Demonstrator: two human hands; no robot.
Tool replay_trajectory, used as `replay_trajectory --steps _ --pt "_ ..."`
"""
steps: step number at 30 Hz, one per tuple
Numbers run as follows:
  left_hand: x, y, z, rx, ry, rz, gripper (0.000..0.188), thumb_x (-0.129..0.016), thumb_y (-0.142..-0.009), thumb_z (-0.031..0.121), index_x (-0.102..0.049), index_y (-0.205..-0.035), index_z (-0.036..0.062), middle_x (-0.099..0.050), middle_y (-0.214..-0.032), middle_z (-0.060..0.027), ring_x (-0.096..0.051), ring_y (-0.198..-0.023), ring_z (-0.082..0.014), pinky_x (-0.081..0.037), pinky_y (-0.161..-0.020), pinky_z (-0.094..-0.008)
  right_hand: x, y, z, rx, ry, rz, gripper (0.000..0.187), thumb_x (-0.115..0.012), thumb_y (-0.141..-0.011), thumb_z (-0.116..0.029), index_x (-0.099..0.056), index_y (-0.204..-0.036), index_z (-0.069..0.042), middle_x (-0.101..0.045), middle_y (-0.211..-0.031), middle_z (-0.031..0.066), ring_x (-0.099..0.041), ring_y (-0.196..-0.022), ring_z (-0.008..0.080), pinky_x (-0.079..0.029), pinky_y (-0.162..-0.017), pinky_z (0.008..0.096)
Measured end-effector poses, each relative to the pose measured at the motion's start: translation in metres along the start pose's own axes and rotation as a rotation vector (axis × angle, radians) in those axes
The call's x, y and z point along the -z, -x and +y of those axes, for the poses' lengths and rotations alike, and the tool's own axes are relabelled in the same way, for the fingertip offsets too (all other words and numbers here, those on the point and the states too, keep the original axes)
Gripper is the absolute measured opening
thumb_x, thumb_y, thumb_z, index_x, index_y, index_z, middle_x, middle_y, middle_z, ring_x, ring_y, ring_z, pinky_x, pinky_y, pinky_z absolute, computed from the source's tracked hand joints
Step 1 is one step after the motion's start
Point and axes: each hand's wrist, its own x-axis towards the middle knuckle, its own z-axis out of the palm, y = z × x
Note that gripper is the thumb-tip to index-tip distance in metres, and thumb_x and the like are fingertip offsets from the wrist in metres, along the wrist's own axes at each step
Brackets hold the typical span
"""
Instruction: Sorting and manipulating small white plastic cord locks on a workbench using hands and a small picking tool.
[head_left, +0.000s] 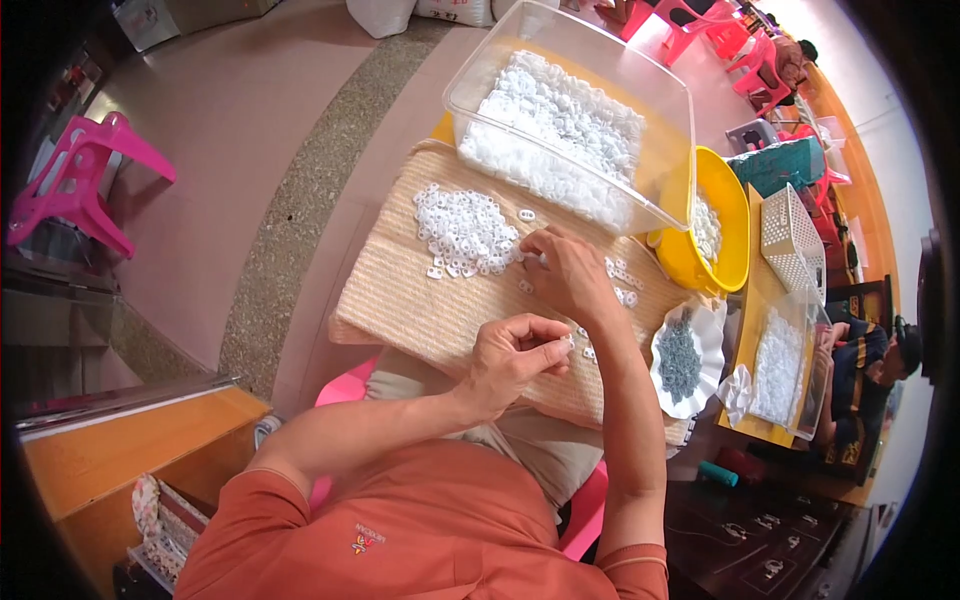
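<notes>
A heap of small white plastic pieces with holes [465, 230] lies on a beige ribbed cloth [400, 300] over my lap-side work surface. My right hand [568, 275] is at the heap's right edge, its fingers drawn together around a white piece that they partly cover. Nearer to me, my left hand [515, 358] is closed in a pinch, with a bit of white showing at the thumb and fingertips. One loose white piece [527, 215] lies beyond my right hand. Several others [625, 280] are spread to the right of my right wrist.
Beyond the cloth stands a clear plastic bin [470, 110] of white pieces. Right of it is a yellow basin [738, 250]. A white fluted dish [705, 400] holds small dark grey parts. Another person [860, 380] sits at right by a clear tray [812, 400]. A pink stool [90, 180] stands left.
</notes>
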Motion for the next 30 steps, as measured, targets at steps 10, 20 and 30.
replay_trajectory --steps 10,20,30 --pt "0.005 -0.009 0.000 -0.090 -0.003 0.047 0.017 -0.064 -0.088 0.004 -0.064 -0.103 -0.0030 -0.066 -0.084 -0.0063 -0.063 -0.073 -0.0104 -0.055 -0.068 -0.0233 -0.010 0.063 0.032 -0.163 -0.495 0.231 0.023 -0.067 -0.086 -0.008 -0.065 -0.106 0.002 -0.064 -0.077 0.0009 -0.055 -0.065 0.0060 -0.045 -0.057 0.0223" --pt "0.008 -0.015 -0.004 -0.017 0.009 0.074 0.016 -0.064 -0.086 0.001 -0.063 -0.102 -0.0002 -0.066 -0.087 -0.0064 -0.065 -0.075 -0.0127 -0.057 -0.072 -0.0273 -0.020 0.121 0.035 -0.441 -1.005 0.135 0.032 -0.067 -0.083 -0.010 -0.062 -0.112 0.003 -0.064 -0.088 0.0041 -0.060 -0.082 0.0105 -0.050 -0.073 0.0262" --pt "0.010 -0.018 -0.010 0.001 0.009 0.034 0.016 -0.064 -0.086 0.000 -0.063 -0.103 -0.0010 -0.067 -0.086 -0.0083 -0.066 -0.077 -0.0133 -0.057 -0.073 -0.0266 -0.034 0.124 0.037 -0.279 -1.085 0.244 0.024 -0.066 -0.085 0.002 -0.062 -0.108 0.007 -0.067 -0.087 0.0090 -0.067 -0.076 0.0154 -0.056 -0.067 0.0262"
